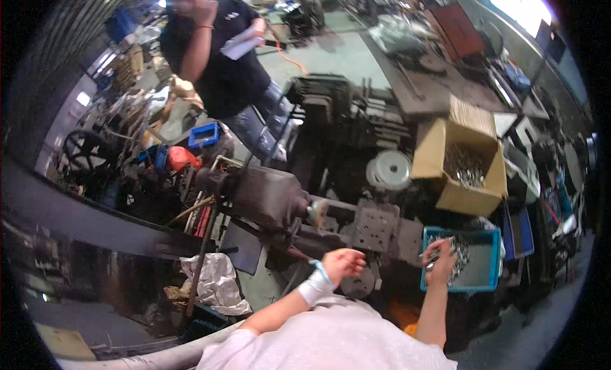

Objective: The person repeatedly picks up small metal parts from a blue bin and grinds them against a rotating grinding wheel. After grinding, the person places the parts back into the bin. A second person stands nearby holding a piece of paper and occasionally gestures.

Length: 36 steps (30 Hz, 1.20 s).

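**Small metal parts [459, 260] under the right hand [440, 258]**

The right hand's fingers curl together and appear clamped on at least one bright metal piece; how many it holds is too blurred to tell. The rest of the parts lie loose just right of that grip, heaped against the near side of a teal bin [485, 262]. Each part looks light alone, stiff and hard to break; the shiny faces could be slick, more so if oily, and a handful would probably weigh noticeably. A thumb-and-finger pinch across the middle of one piece seems the safest hold, since neighbours may snag and edges may be sharp.

Left of the grip, across a dark gap, the left hand [344, 265] hangs with fingers bent; whether anything is inside it, I cannot tell. Between the hands and farther out stands a holed metal block [374, 230] on a machine. Beyond the grip, a cardboard box [468, 203] contains more metal pieces, and a blue bin [519, 233] sits right of the teal one. Far off to the left, another person [223, 58] stands holding white paper [240, 44].
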Each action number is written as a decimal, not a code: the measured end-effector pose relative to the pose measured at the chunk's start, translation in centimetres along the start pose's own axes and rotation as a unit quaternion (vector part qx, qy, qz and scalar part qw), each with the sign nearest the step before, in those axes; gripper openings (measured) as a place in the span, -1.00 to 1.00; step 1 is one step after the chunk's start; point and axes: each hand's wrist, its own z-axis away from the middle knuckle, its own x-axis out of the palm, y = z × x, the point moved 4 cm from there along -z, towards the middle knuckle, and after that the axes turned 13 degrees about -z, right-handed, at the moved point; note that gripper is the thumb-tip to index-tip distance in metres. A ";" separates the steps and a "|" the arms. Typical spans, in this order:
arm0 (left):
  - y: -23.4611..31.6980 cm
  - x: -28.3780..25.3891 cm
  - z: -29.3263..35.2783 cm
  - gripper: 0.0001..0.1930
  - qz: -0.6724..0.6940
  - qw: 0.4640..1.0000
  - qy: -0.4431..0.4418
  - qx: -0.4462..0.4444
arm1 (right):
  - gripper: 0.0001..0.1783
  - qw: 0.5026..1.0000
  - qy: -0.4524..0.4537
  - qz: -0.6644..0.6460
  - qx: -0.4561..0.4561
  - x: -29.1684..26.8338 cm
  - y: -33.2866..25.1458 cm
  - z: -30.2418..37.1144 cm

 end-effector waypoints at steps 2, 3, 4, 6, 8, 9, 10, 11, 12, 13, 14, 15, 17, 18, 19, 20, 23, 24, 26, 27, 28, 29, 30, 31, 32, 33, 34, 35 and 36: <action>-0.2 1.6 -1.1 -0.54 0.127 0.987 -0.088 -0.053 | -0.65 0.989 -0.115 0.095 -0.015 6.0 1.9 3.3; 0.6 2.1 -1.2 -0.50 0.162 0.977 -0.096 -0.100 | -0.67 0.971 -0.171 0.131 -0.100 9.7 2.3 5.3; 1.3 2.4 -0.8 -0.45 0.198 0.964 -0.100 -0.147 | -0.68 0.943 -0.228 0.163 -0.179 13.1 2.9 7.4; -0.9 0.7 -2.3 -0.36 0.316 0.917 -0.236 -0.060 | -0.73 0.881 -0.293 0.271 -0.255 16.0 5.3 9.6; 2.7 0.9 -0.3 -0.33 0.318 0.922 -0.204 -0.088 | -0.80 0.814 -0.309 0.338 -0.357 18.0 6.1 11.3; 3.1 0.0 0.4 -0.39 0.326 0.922 -0.202 -0.049 | -0.80 0.800 -0.333 0.339 -0.365 18.5 6.5 12.0; 3.5 -0.6 0.9 -0.42 0.357 0.909 -0.210 -0.049 | -0.85 0.773 -0.348 0.359 -0.390 18.9 6.9 12.9; 4.0 -1.2 1.4 -0.44 0.386 0.895 -0.218 -0.049 | -0.83 0.756 -0.360 0.377 -0.397 19.7 7.1 13.5; 3.6 -2.0 1.8 -0.46 0.405 0.885 -0.225 -0.047 | -0.81 0.739 -0.374 0.395 -0.398 20.3 7.6 14.2; 3.5 -2.9 2.2 -0.47 0.420 0.877 -0.228 -0.042 | -0.80 0.732 -0.378 0.399 -0.403 20.9 7.9 14.8; 3.2 -3.7 2.5 -0.49 0.434 0.870 -0.232 -0.040 | -0.79 0.725 -0.382 0.403 -0.408 21.5 8.2 15.3; 2.9 -4.4 2.7 -0.50 0.445 0.863 -0.236 -0.040 | -0.78 0.718 -0.382 0.409 -0.414 22.0 8.3 15.8; 2.4 -5.6 3.0 -0.53 0.460 0.853 -0.243 -0.044 | -0.79 0.707 -0.395 0.420 -0.411 22.7 9.0 16.3; 2.1 -6.3 3.3 -0.54 0.468 0.848 -0.245 -0.045 | -0.79 0.701 -0.400 0.426 -0.409 23.0 9.3 16.7; 1.9 -7.0 3.7 -0.56 0.474 0.844 -0.247 -0.046 | -0.77 0.704 -0.408 0.426 -0.395 23.4 9.7 17.3; 1.7 -7.7 3.8 -0.57 0.481 0.839 -0.249 -0.048 | -0.76 0.696 -0.421 0.430 -0.391 23.6 10.4 17.6; 0.9 -9.3 4.4 -0.61 0.488 0.832 -0.258 -0.063 | -0.77 0.693 -0.430 0.435 -0.381 24.1 11.2 18.8; 0.6 -9.8 4.3 -0.62 0.489 0.829 -0.263 -0.070 | -0.77 0.694 -0.433 0.437 -0.374 24.2 11.4 19.1; -0.8 -10.0 4.5 -0.67 0.441 0.860 -0.234 -0.106 | -0.80 0.696 -0.432 0.433 -0.377 24.3 11.4 19.6; -2.0 -10.1 4.4 -0.66 0.424 0.869 -0.225 -0.123 | -0.82 0.707 -0.424 0.425 -0.374 23.8 12.0 19.7; -0.8 -10.0 4.5 -0.65 0.404 0.877 -0.219 -0.137 | -0.83 0.716 -0.415 0.419 -0.374 23.5 12.3 19.8; 0.0 -9.5 5.1 -0.69 0.351 0.898 -0.205 -0.170 | -0.84 0.728 -0.403 0.411 -0.373 23.4 11.7 20.0; 0.8 -9.3 6.7 -0.61 0.301 0.915 -0.176 -0.206 | -0.84 0.745 -0.395 0.398 -0.360 23.4 11.6 20.3; -5.1 -11.6 2.2 -0.77 0.408 0.884 -0.203 -0.100 | -0.85 0.749 -0.407 0.381 -0.358 24.8 12.5 20.9; -5.7 -11.6 2.5 -0.77 0.405 0.872 -0.236 -0.142 | -0.89 0.795 -0.362 0.376 -0.309 24.1 13.0 20.4; -5.2 -11.8 3.3 -0.78 0.398 0.857 -0.271 -0.184 | -0.90 0.872 -0.306 0.342 -0.170 23.1 13.5 19.8; -4.1 -11.3 4.2 -0.78 0.385 0.840 -0.308 -0.225 | -0.91 0.925 -0.238 0.293 -0.032 21.9 13.6 19.5; -3.4 -11.1 5.0 -0.76 0.375 0.863 -0.236 -0.242 | -0.90 0.957 -0.197 0.208 0.054 21.6 13.2 19.7; -2.7 -11.5 5.9 -0.74 0.303 0.905 -0.162 -0.251 | -0.88 0.974 -0.171 0.080 0.129 21.1 13.6 19.9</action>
